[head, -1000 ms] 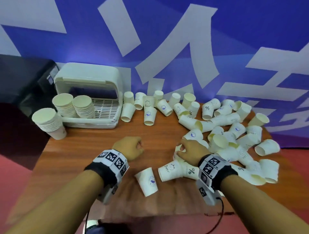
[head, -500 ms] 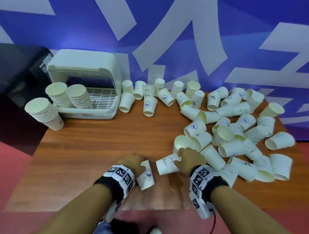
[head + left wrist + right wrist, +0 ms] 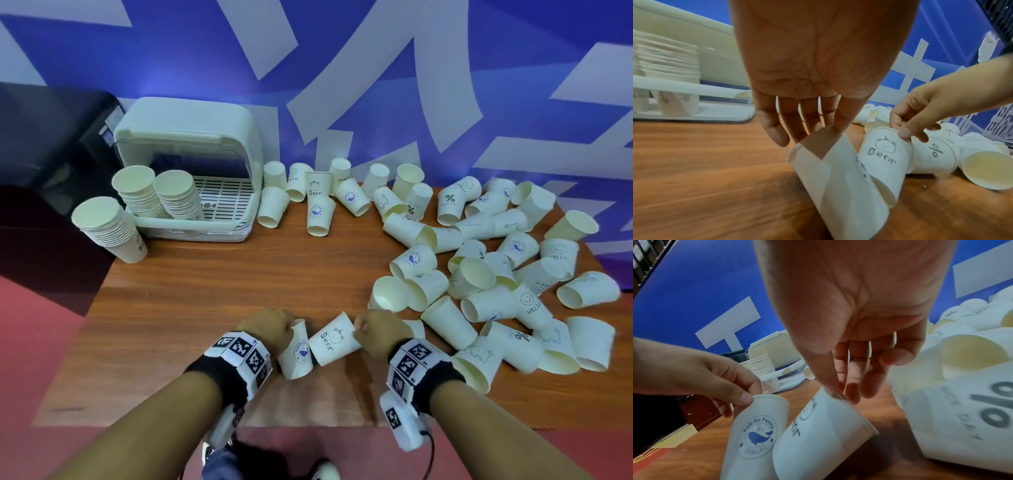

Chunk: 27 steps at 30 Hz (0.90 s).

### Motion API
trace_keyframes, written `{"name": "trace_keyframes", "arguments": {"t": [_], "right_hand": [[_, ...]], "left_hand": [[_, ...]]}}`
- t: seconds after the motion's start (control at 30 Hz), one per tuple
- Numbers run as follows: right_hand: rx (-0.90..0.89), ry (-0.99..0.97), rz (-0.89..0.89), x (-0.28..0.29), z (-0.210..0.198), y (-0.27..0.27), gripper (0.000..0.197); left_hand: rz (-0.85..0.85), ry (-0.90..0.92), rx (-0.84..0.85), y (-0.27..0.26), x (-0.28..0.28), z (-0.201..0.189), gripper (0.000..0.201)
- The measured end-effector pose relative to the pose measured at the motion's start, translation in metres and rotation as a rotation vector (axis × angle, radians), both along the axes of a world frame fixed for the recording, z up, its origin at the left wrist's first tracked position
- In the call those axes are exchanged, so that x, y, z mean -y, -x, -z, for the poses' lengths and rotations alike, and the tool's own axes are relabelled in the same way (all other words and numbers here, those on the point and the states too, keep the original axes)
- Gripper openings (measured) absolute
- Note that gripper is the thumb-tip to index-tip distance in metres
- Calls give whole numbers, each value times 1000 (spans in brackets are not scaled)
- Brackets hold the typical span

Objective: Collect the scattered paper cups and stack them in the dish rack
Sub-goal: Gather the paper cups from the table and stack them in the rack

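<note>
Two white paper cups sit side by side near the table's front edge. My left hand [image 3: 291, 325] pinches the base of the whale-print cup [image 3: 297, 347], seen close as the whale cup [image 3: 838, 186] under the left hand [image 3: 813, 134]. My right hand [image 3: 358, 329] pinches the base of the "Bear" cup [image 3: 334, 341]; the right wrist view shows the right hand [image 3: 840, 394] on the Bear cup [image 3: 818, 434]. Both cups tilt with their mouths toward me and touch each other. The dish rack [image 3: 191, 228] stands back left with two cup stacks [image 3: 137, 192] inside.
A third cup stack [image 3: 106, 226] stands on the table's left corner outside the rack. Several loose cups [image 3: 479, 274] lie piled on the right half, and a row of cups [image 3: 315, 192] runs along the back edge. Bare wood [image 3: 205, 291] lies between rack and hands.
My left hand came back from the mid-table and took the whale cup by its base. My right hand drew the Bear cup out of the pile toward it; the cups now touch.
</note>
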State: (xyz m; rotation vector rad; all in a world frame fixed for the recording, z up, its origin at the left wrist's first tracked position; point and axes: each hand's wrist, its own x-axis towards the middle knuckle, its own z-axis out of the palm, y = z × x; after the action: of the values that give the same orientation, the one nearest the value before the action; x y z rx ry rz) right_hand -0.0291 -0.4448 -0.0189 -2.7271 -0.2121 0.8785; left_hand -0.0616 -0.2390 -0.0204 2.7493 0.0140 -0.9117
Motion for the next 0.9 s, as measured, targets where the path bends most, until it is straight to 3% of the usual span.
{"name": "trace_keyframes", "arguments": {"t": [0.3, 0.63, 0.8, 0.9], "right_hand": [[99, -30, -87, -55, -43, -15, 11], [375, -33, -150, -146, -113, -52, 15], [459, -117, -170, -197, -135, -68, 7], [495, -164, -157, -221, -141, -72, 11]], "left_hand": [[-77, -2, 192, -13, -67, -48, 25], [-98, 56, 487, -32, -165, -120, 23], [-126, 71, 607, -41, -214, -144, 24], [-151, 65, 636, -47, -234, -149, 24]]}}
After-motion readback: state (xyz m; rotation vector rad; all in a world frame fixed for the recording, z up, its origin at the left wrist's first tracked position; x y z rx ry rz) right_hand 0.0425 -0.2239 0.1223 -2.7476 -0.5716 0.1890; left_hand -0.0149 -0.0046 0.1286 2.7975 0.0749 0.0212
